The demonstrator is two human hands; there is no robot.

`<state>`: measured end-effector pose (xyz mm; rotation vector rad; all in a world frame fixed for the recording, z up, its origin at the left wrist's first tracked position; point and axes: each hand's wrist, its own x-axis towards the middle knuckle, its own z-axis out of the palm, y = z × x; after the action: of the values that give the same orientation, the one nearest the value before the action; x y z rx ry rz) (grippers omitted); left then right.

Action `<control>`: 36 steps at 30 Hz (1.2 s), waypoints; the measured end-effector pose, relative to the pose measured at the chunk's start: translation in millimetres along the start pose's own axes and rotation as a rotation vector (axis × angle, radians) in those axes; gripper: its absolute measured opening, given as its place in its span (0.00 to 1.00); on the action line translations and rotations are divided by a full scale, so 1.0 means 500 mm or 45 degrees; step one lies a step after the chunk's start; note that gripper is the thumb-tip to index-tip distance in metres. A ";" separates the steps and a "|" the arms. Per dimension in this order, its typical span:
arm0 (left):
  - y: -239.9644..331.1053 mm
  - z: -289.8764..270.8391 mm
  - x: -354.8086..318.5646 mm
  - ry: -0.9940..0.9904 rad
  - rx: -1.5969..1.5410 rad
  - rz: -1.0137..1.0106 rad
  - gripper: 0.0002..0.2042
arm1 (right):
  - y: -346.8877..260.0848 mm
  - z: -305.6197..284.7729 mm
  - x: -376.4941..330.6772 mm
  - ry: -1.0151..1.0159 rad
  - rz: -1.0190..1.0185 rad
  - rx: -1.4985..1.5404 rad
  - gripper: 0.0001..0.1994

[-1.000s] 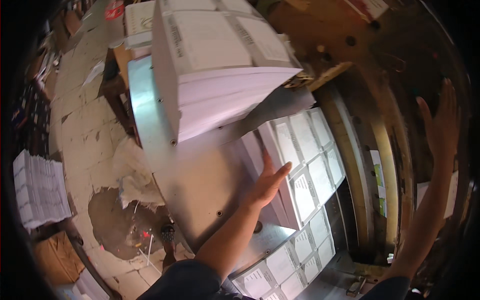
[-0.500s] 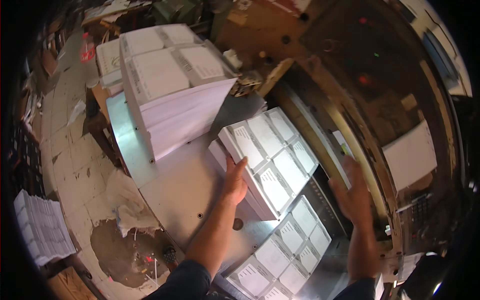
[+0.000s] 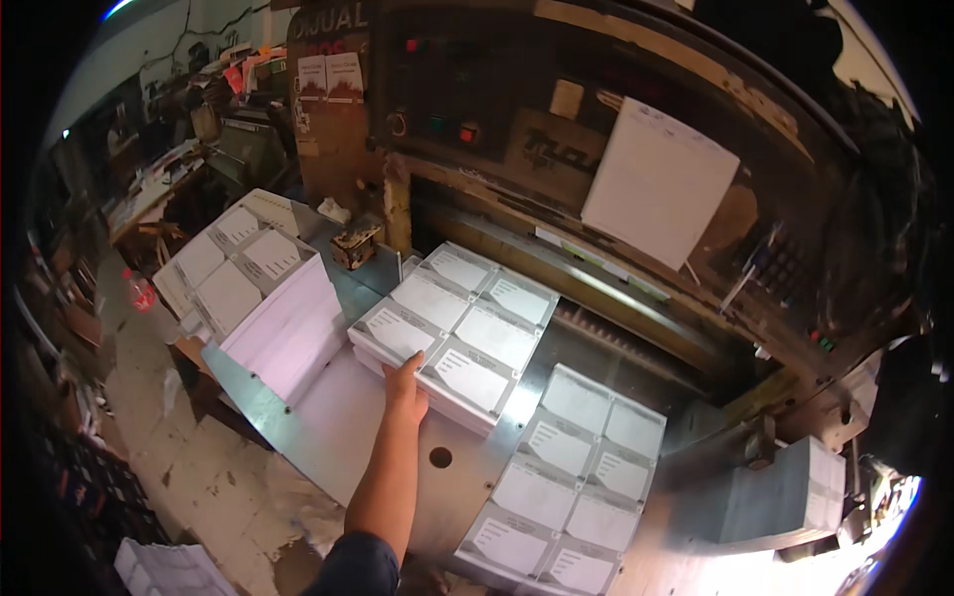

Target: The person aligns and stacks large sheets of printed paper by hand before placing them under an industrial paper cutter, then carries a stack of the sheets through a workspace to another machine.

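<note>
My left hand (image 3: pixel 405 385) is at the near left edge of a stack of printed sheets (image 3: pixel 452 320). The thumb lies over the top edge and the fingers are against the side, partly hidden. The sheets bear grey and white panels in a grid. This stack lies on the metal table (image 3: pixel 338 452), its far edge close to the slot of a large machine. A longer stack of similar sheets (image 3: pixel 568 477) lies just to its right, nearer to me. My right hand is out of view.
A tall stack of printed sheets (image 3: pixel 283 323) stands at the table's left end. Behind runs the dark machine front (image 3: pixel 477 164) with buttons and a pinned white paper (image 3: pixel 661 184). Another paper stack (image 3: pixel 823 487) is at far right. A tiled floor (image 3: pixel 214 467) lies left of the table.
The view has swung up and to the right. My right hand, earlier open beside the machine slot, has left the picture. My left hand stays on the same stack.
</note>
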<state>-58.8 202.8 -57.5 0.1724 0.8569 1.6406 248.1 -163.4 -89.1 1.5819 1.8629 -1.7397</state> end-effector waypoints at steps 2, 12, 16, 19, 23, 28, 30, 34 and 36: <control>0.043 -0.051 0.009 0.003 0.054 0.048 0.33 | -0.028 0.123 0.049 0.452 -0.279 -0.541 0.22; 0.026 -0.013 -0.005 -0.080 0.064 -0.012 0.28 | 0.039 0.362 0.420 0.787 -0.488 -0.703 0.25; 0.020 -0.046 0.030 -0.128 0.031 -0.042 0.31 | -0.008 0.326 0.428 0.833 -0.405 -0.665 0.23; 0.018 -0.045 0.030 -0.089 0.039 -0.050 0.31 | -0.043 0.302 0.400 0.806 -0.303 -0.225 0.20; 0.023 -0.044 0.036 -0.155 0.016 -0.125 0.33 | -0.028 0.310 0.419 0.886 -0.259 -0.239 0.21; 0.025 -0.039 0.028 -0.152 0.041 -0.054 0.35 | -0.053 0.314 0.417 1.174 -0.261 -0.169 0.16; 0.024 -0.038 0.034 -0.159 0.030 -0.063 0.34 | -0.051 0.325 0.421 1.197 -0.262 -0.195 0.17; 0.026 -0.045 0.028 -0.054 0.022 -0.030 0.30 | -0.071 0.308 0.341 0.852 -0.293 -0.411 0.19; 0.034 -0.063 0.045 -0.009 0.013 -0.123 0.31 | -0.120 0.286 0.249 0.660 -0.198 -0.281 0.21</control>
<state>-95.7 209.3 -77.0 0.1417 0.8552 1.5453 75.4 -192.2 -183.2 1.9725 2.3628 -1.1828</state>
